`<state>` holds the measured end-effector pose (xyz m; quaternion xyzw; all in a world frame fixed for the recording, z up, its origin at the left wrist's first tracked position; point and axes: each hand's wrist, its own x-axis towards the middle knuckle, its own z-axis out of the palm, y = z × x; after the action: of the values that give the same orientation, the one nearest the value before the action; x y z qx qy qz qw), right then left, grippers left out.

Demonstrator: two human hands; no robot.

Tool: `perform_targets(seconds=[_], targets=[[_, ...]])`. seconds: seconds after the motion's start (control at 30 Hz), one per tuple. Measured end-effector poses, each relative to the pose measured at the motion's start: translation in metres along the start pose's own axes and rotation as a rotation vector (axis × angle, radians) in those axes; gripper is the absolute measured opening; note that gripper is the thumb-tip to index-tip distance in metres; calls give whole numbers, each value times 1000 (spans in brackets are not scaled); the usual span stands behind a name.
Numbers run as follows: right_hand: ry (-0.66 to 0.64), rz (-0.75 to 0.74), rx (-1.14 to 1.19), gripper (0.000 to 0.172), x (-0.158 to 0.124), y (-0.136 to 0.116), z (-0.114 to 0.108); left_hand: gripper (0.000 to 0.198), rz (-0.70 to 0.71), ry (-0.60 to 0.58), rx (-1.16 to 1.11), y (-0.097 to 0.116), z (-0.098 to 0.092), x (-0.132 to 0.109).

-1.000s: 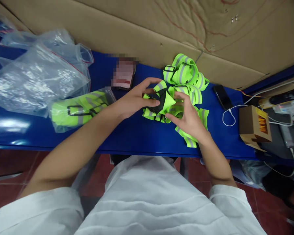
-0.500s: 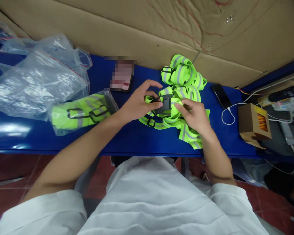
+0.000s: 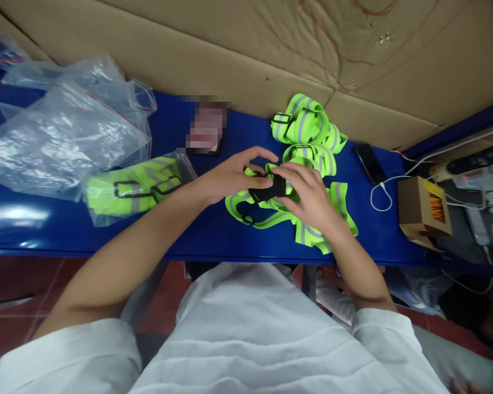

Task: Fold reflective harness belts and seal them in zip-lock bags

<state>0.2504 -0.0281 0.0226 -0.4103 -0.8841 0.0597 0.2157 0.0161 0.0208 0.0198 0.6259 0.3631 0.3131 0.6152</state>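
A neon-yellow reflective strap vest point(image 3: 267, 210) with grey stripes lies loose on the blue table point(image 3: 213, 230). Its black plastic buckle point(image 3: 267, 192) sits between my two hands. My left hand point(image 3: 230, 178) pinches the buckle's left end with thumb and fingers. My right hand point(image 3: 308, 194) is closed over the buckle's right end and the straps under it. A second folded vest point(image 3: 306, 123) lies just behind them, near the cardboard wall.
A bagged vest point(image 3: 137, 186) lies to the left, with empty clear plastic bags point(image 3: 61, 131) behind it. A blurred card point(image 3: 207, 128) sits mid-table. A black phone point(image 3: 367, 161) with a white cable point(image 3: 380, 194) and a small cardboard box point(image 3: 423, 210) are to the right.
The bunched vest has spread out flatter toward the table's front edge. My hands have drawn together on the black buckle, my right hand now covering its right end.
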Motion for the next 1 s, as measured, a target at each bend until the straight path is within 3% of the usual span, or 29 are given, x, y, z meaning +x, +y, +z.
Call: perform_targets(seconds=[0.13, 0.33, 0.47, 0.57, 0.7, 0.8, 1.0], targets=[[-3, 8, 45, 53, 0, 5, -2, 59, 44, 0, 70, -2, 3, 0], [-69, 30, 137, 79, 0, 4, -7, 59, 169, -34, 227, -3, 6, -1], [-135, -5, 249, 74, -2, 8, -11, 61, 227, -60, 337, -2, 8, -5], [-79, 26, 147, 69, -3, 12, -13, 55, 364, -1, 449, 1, 9, -7], [47, 90, -50, 70, -3, 17, -13, 39, 630, 111, 868, -1, 12, -9], [40, 63, -121, 72, -3, 20, -11, 34, 675, 102, 1074, -6, 13, -10], [21, 34, -124, 74, -5, 21, -8, 36, 647, 74, 1129, -8, 11, -8]])
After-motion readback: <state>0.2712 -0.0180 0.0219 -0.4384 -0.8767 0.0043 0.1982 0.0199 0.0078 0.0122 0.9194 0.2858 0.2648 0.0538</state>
